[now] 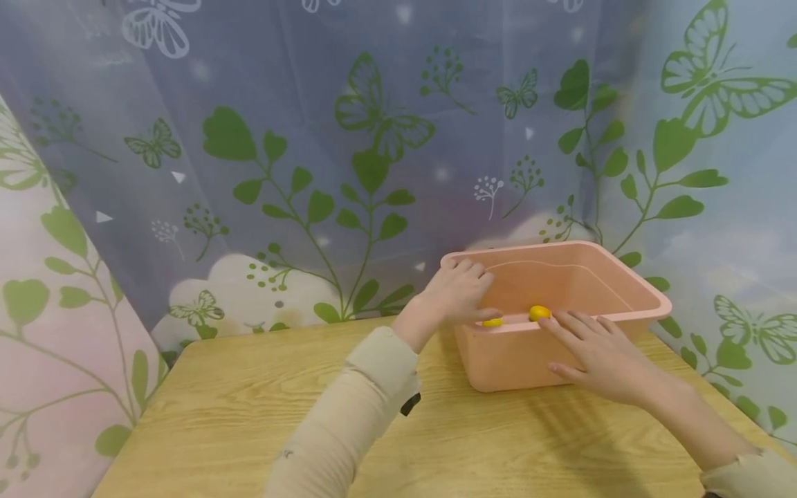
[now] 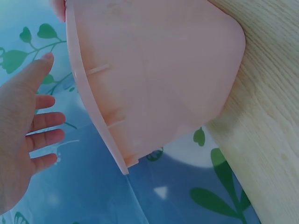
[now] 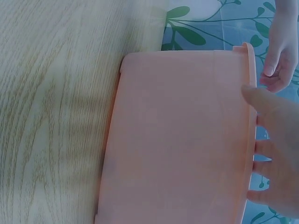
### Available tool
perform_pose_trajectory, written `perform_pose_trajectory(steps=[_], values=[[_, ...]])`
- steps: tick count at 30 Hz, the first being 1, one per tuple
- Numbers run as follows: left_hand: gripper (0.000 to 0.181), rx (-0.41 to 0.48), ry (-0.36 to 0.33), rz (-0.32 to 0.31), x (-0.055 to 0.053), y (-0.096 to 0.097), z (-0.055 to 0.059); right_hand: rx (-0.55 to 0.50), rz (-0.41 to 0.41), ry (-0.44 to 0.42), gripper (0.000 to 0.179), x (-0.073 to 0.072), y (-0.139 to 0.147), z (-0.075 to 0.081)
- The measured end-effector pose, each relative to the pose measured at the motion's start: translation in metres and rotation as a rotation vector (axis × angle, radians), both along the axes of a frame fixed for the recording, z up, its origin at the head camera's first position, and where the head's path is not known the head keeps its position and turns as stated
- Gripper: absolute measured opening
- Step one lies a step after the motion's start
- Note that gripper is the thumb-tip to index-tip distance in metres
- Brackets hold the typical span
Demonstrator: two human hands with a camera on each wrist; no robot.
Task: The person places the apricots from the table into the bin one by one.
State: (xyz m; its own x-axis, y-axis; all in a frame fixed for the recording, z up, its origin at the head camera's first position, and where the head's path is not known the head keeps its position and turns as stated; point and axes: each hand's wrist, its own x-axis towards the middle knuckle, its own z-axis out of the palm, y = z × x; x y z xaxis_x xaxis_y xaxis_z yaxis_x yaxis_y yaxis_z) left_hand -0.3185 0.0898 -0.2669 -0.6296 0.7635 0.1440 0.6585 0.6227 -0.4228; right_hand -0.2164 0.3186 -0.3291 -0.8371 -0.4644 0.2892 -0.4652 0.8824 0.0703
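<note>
A pink plastic bin [image 1: 517, 360] stands upright at the table's back right. Inside, near its front wall, lie a small rounded yellow thing [image 1: 539, 314] and a second yellow piece [image 1: 492, 322], partly covered by the front rim. My left hand [image 1: 456, 290] hovers over the bin's left end, fingers relaxed; the left wrist view shows a gap between that hand [image 2: 16, 135] and the rim. At the front rim, my right hand [image 1: 604, 356] has its fingers extended over the edge and its thumb outside. In the right wrist view its thumb overlaps the rim.
The wooden table [image 1: 261, 401] extends to the left and in front of the bin. A curtain [image 1: 299, 173] printed with leaves and butterflies hangs behind the table and along both sides, close to the bin's back and right.
</note>
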Motion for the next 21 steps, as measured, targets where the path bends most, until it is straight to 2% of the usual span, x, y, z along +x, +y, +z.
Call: perform_pose_trajectory(steps=[4, 9, 11, 14, 18, 21], values=[[0.055, 0.014, 0.025, -0.009, -0.001, -0.007, -0.001, -0.011, -0.003, 0.004, 0.064, -0.001, 0.000, 0.000], [0.052, 0.070, 0.043, 0.003, -0.002, -0.028, -0.005, -0.020, -0.013, -0.007, 0.062, -0.004, -0.002, 0.001], [0.049, 0.096, 0.056, 0.007, 0.000, -0.039, -0.007, -0.030, -0.019, 0.007, 0.059, -0.004, -0.003, 0.001], [0.044, 0.158, 0.066, 0.001, 0.001, -0.058, -0.011, -0.048, -0.011, 0.073, 0.056, -0.003, -0.008, 0.003], [0.039, 0.267, 0.066, -0.015, 0.004, -0.088, -0.016, -0.065, 0.038, 0.158, 0.055, -0.005, -0.025, 0.011], [0.036, 0.331, 0.071, -0.012, 0.007, -0.114, -0.022, -0.066, 0.103, 0.191, 0.056, -0.009, -0.046, 0.015]])
